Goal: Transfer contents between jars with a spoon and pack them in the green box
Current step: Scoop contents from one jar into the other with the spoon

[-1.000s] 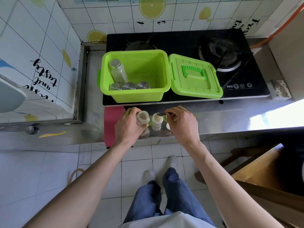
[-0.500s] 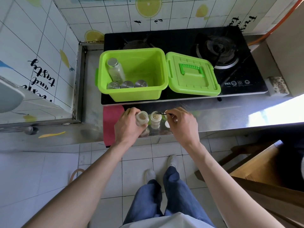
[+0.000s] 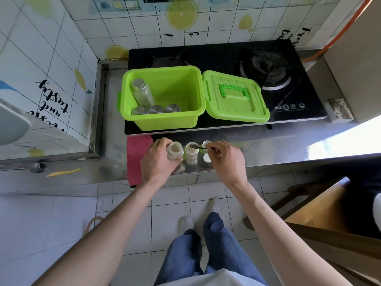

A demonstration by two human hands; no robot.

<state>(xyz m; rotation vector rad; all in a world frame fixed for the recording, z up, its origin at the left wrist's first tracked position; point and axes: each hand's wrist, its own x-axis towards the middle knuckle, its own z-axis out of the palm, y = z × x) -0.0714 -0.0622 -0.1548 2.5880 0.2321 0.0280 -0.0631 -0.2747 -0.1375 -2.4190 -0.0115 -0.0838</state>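
Note:
My left hand (image 3: 158, 162) grips a small open jar (image 3: 175, 151) of pale grains, tilted a little, on the steel counter. Right beside it stands a second open jar (image 3: 191, 150). My right hand (image 3: 225, 157) pinches a small dark spoon (image 3: 199, 147) whose bowl sits over the second jar's mouth. Two white lids (image 3: 206, 157) lie just right of the jars. The green box (image 3: 183, 118) stands open on the stove, holding one tall bottle (image 3: 142, 92) and three silver-capped jars (image 3: 156, 109). Its green lid (image 3: 235, 100) lies to the right.
A black gas stove (image 3: 268, 65) fills the back of the counter. A pink cloth (image 3: 135, 153) hangs over the counter edge left of my left hand. A tiled wall rises on the left. A wooden chair (image 3: 321, 213) stands at the lower right.
The spoon's bowl has moved left from by my right hand to over the second jar's mouth. My left hand keeps its hold on the first jar.

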